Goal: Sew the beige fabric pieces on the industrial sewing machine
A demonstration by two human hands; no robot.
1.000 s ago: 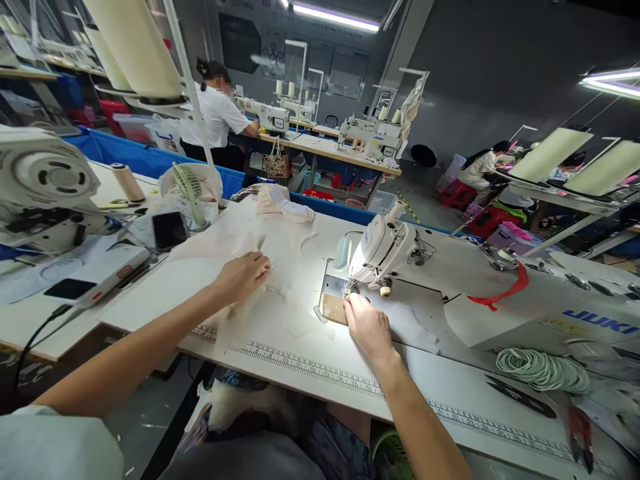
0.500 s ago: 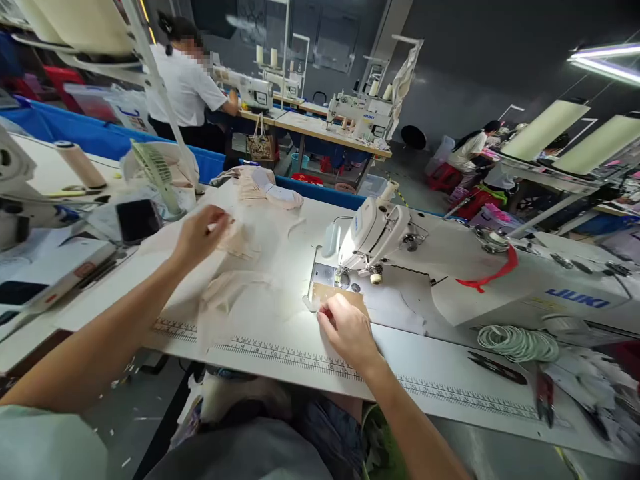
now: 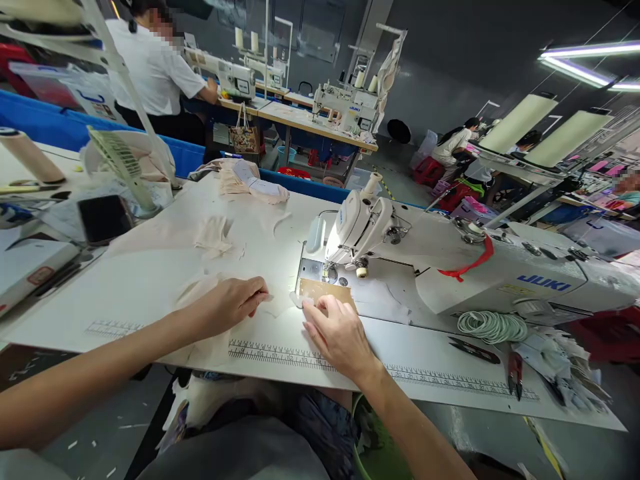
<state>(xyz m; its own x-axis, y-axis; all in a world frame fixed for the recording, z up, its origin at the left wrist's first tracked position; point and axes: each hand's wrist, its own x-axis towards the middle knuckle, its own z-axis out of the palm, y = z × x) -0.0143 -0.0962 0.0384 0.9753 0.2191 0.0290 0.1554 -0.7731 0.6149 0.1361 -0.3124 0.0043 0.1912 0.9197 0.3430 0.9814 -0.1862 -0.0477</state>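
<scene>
My left hand (image 3: 233, 307) is closed in a pinch, with a thin pale fabric piece (image 3: 210, 343) at its fingertips and beneath it on the table. My right hand (image 3: 337, 333) rests in front of the sewing machine (image 3: 357, 227), fingers bent and apart, holding nothing I can see. Its fingertips touch down by the near edge of a tan plate (image 3: 327, 291) below the lit needle area. A small whitish curved piece (image 3: 299, 300) lies just beyond the index finger. The palm sides of both hands are hidden.
A crumpled beige fabric piece (image 3: 214, 235) and stacked fabric pieces (image 3: 255, 181) lie farther back. At left are a phone (image 3: 105, 219) and a small green fan (image 3: 120, 167). Coiled pale cord (image 3: 493, 327), black snips (image 3: 474, 350) and red-handled snips (image 3: 515, 375) lie at right.
My left hand has come down and right from above the back-left fabric to the nearer piece, closing on it. My right thumb and index finger have spread apart. The whole view has shifted slightly.
</scene>
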